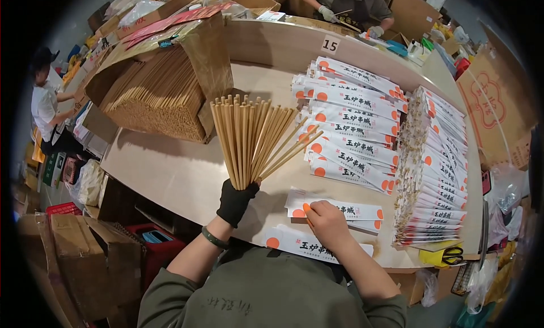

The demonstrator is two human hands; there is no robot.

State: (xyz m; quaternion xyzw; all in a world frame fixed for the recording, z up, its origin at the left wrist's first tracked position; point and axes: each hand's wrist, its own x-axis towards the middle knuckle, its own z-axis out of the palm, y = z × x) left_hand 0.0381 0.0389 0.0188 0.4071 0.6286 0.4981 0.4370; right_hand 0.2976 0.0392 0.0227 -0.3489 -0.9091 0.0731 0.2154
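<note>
My left hand (236, 205), in a black glove, is closed round a thick bundle of wooden chopsticks (242, 141). Their upper ends fan out, and a few lean far to the right. Bare except for an orange finger cover, my right hand (330, 223) has its fingers curled at the left end of a white paper chopstick sleeve (365, 212) with orange dots. More such sleeves lie under it. Another paper sleeve (294, 241) rests nearer to me at the table edge, partly beneath my right forearm.
A large open bag (218, 56) packed with chopsticks lies at the table's far left. Filled sleeves (354, 121) are piled at centre right, beside a tall stack (433, 175). Black-handled scissors (452, 255) lie at the right edge. Two other people work beyond the table (170, 169).
</note>
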